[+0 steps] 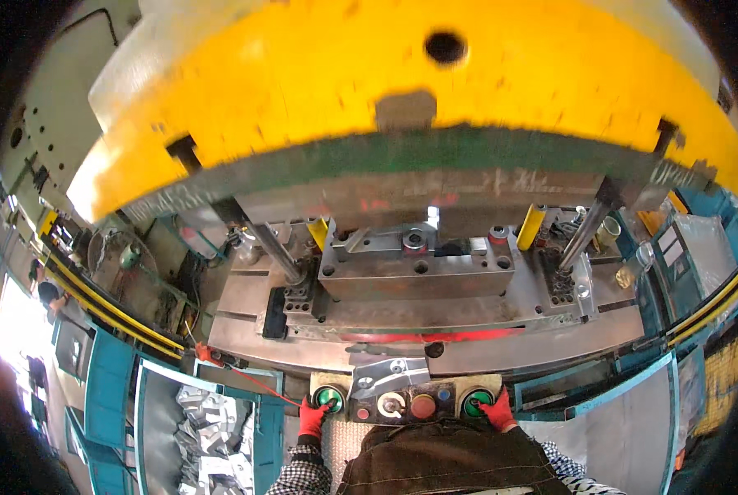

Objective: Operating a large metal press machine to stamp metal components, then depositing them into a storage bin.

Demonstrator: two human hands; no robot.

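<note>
Factory press shop, metal stamping. Huge yellow-painted steel press ram (303, 82) hangs overhead; grey block-shaped steel die (418, 283) sits mid-way along a wide flat grey metal press bed (534, 351). Shiny round steel guide posts (270, 246) stand toward bed's left and right edges. Dark-and-beige control panel (446, 411) with round green push-buttons (325, 395) off front edge. Teal metal bin (267, 437), silvery metal parts (216, 429) inside, off front-left corner.

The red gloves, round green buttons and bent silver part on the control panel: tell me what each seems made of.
Red gloves: probably fabric, perhaps coated, given the matte surface; any weave is too small to tell.
Round green buttons: likely smooth plastic, judging by their even, saturated colour.
Bent silver part: apparently sheet metal, with a grey sheen, thin edges and folds.
</note>
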